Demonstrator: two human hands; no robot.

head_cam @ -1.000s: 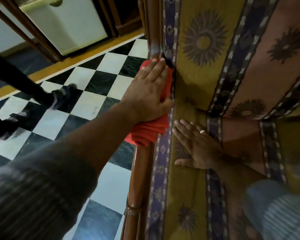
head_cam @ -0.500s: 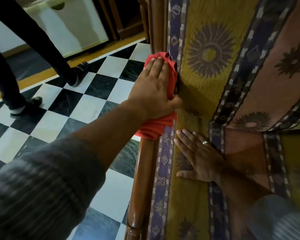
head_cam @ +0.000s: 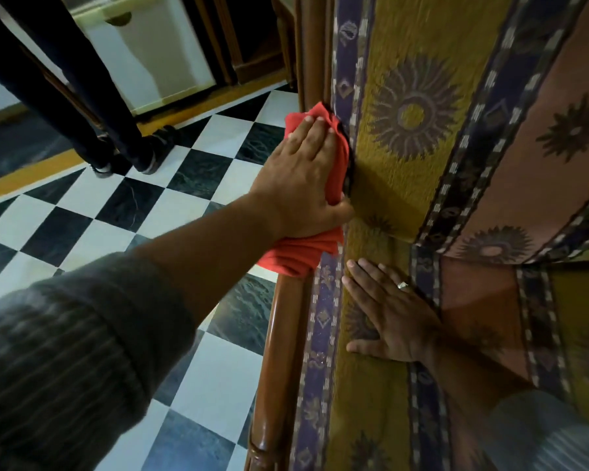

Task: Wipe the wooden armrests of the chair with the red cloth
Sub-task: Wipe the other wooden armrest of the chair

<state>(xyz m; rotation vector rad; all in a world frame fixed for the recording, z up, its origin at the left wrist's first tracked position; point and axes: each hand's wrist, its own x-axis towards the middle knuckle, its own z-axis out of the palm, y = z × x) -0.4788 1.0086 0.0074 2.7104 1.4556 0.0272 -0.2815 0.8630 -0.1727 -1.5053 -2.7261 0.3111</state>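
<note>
My left hand (head_cam: 300, 178) lies on the red cloth (head_cam: 320, 212), fingers (head_cam: 315, 132) nearly straight, thumb hooked round its inner edge, pressing the soft bunched fabric onto the rounded, glossy wooden armrest (head_cam: 279, 351). The cloth wraps over the rail and hangs in folds just below my wrist. My right hand (head_cam: 393, 317) rests flat, fingers spread, on the coarse woven seat cushion (head_cam: 371, 402) with sunburst motifs. Beyond lies a checkered tile floor (head_cam: 170, 198)
</note>
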